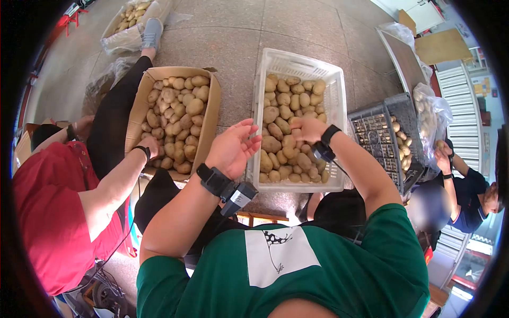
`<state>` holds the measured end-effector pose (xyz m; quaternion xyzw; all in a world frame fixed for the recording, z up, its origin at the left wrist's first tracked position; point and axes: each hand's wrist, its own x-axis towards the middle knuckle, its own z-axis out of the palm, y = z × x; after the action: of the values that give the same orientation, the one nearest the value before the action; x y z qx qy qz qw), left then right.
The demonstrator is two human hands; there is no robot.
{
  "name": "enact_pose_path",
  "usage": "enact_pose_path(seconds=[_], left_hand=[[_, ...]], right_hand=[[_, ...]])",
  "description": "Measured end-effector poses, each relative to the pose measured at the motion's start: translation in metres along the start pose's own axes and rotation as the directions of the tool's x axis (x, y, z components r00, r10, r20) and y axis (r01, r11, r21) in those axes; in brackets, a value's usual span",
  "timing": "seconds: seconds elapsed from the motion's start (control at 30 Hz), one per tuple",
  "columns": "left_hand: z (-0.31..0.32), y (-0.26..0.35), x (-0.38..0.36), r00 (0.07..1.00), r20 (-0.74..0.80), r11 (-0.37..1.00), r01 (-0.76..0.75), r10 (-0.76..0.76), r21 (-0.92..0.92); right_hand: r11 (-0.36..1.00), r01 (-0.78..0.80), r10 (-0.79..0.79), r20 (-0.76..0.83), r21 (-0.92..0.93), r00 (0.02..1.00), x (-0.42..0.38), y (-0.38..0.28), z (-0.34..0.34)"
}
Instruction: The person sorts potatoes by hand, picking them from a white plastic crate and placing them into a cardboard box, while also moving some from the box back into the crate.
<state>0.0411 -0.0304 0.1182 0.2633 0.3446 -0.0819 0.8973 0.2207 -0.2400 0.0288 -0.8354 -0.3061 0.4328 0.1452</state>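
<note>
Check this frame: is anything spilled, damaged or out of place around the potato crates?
Nothing stands out. Potatoes sit inside the white crate, cardboard box and grey crate; none on the floor. The left hand is open; the right hand reaches into the white crate.

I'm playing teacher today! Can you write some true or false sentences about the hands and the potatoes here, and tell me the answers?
1. The white crate has potatoes in it. True.
2. The right hand is over the white crate, on the potatoes. True.
3. The left hand holds a big potato. False: its palm is open and empty.
4. The cardboard box is empty. False: it is full of potatoes.
5. A person in a red top reaches a hand to the cardboard box. True.
</note>
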Motion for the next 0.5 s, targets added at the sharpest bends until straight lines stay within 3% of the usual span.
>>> enact_pose_path(seconds=[0.07,0.13,0.27,0.33,0.4,0.47,0.5], left_hand=[[-0.002,0.003,0.001,1.0,0.004,1.0,-0.007,0.007,-0.001],[-0.003,0.005,0.002,1.0,0.001,1.0,-0.01,0.01,-0.023],[-0.004,0.011,0.0,0.999,-0.041,0.999,-0.035,0.034,-0.041],[-0.005,0.014,0.002,0.999,-0.042,0.999,-0.033,0.032,-0.039],[-0.003,0.017,0.003,0.998,-0.052,0.999,-0.029,0.027,-0.041],[-0.002,0.017,0.004,0.999,-0.027,0.998,-0.04,0.039,-0.04],[-0.002,0.017,0.005,0.999,-0.03,0.999,-0.032,0.031,-0.039]], right_hand=[[0.982,0.15,-0.177,-0.272,-0.117,0.946,0.024,-0.001,-0.004],[0.989,0.117,-0.136,-0.263,-0.09,0.955,0.042,-0.022,-0.007],[0.963,0.181,-0.231,-0.265,-0.202,0.936,0.109,-0.027,0.012],[0.966,0.001,-0.064,-0.235,-0.26,0.97,0.109,-0.049,0.015],[0.988,0.03,-0.071,-0.266,-0.154,0.961,0.149,-0.017,0.035],[0.898,0.108,-0.27,-0.341,-0.427,0.901,0.169,0.001,0.044],[0.874,0.072,-0.232,-0.282,-0.481,0.931,0.178,-0.003,0.044]])
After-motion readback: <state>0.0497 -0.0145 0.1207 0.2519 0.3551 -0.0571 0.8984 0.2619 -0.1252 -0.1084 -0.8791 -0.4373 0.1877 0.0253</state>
